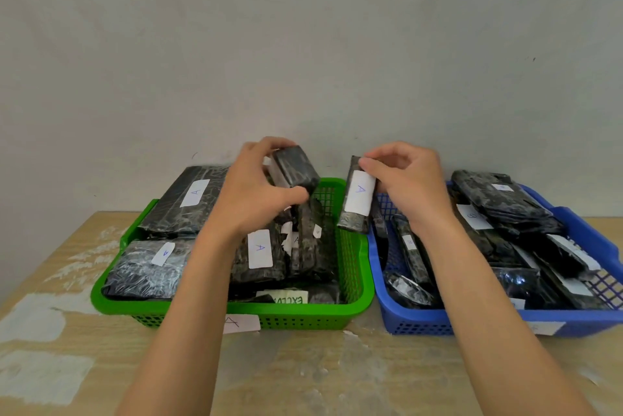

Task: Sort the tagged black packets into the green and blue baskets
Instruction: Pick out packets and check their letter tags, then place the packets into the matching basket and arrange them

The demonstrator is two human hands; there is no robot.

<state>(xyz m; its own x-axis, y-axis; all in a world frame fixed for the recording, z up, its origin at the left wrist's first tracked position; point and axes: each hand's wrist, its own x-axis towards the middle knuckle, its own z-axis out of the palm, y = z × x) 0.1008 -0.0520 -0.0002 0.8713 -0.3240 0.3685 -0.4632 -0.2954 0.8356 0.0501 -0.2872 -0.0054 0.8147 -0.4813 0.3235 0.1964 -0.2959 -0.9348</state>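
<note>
My left hand (256, 190) grips a small black packet (296, 169) above the back of the green basket (357, 267), which holds several black packets with white "A" tags. My right hand (408, 183) holds a long black packet (357, 203) by its top end; its white tag reads "A". This packet hangs upright over the gap between the green basket and the blue basket (593, 240). The blue basket is full of several black packets with white tags.
Both baskets stand side by side on a worn wooden table (320, 372) against a grey wall. A white "A" label (241, 323) is stuck on the green basket's front. A white label is partly visible on the blue basket's front (546, 328).
</note>
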